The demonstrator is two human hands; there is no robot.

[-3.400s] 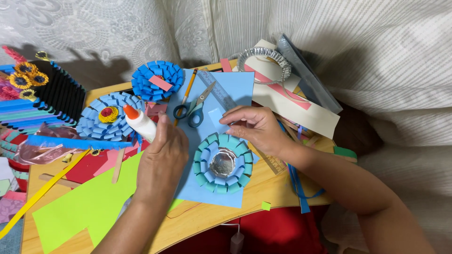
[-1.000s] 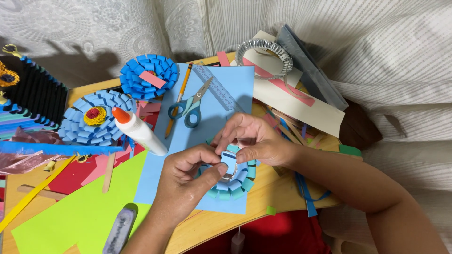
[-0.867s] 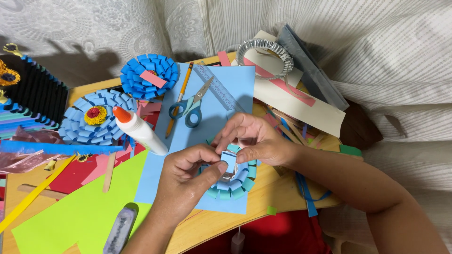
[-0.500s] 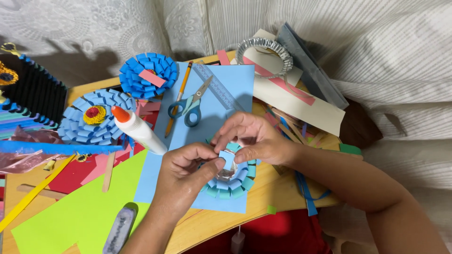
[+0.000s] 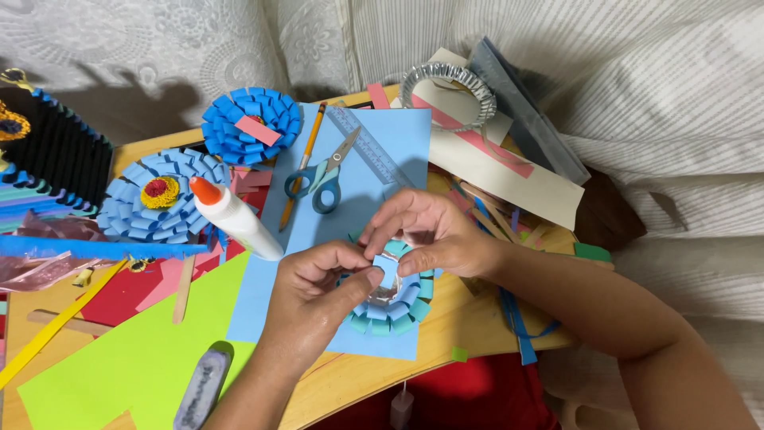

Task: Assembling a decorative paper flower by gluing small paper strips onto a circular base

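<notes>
A teal and blue looped paper flower (image 5: 395,310) with a shiny foil centre lies on a light blue paper sheet (image 5: 358,183). My left hand (image 5: 318,291) pinches a small blue paper strip (image 5: 387,271) at the flower's middle. My right hand (image 5: 422,231) pinches the same spot from above, its fingers covering the flower's upper half. A white glue bottle (image 5: 235,216) with an orange cap lies just left of my left hand.
Blue-handled scissors (image 5: 318,179), a pencil (image 5: 298,171), a clear ruler (image 5: 370,147), two finished blue paper flowers (image 5: 163,199) (image 5: 251,123), a foil ring (image 5: 448,91), a green sheet (image 5: 135,358) and a grey tool (image 5: 203,386) lie on the wooden board (image 5: 469,314).
My left hand let go of the glue bottle, which now lies on the board. Both hands came together over the teal flower and hold a small blue strip there.
</notes>
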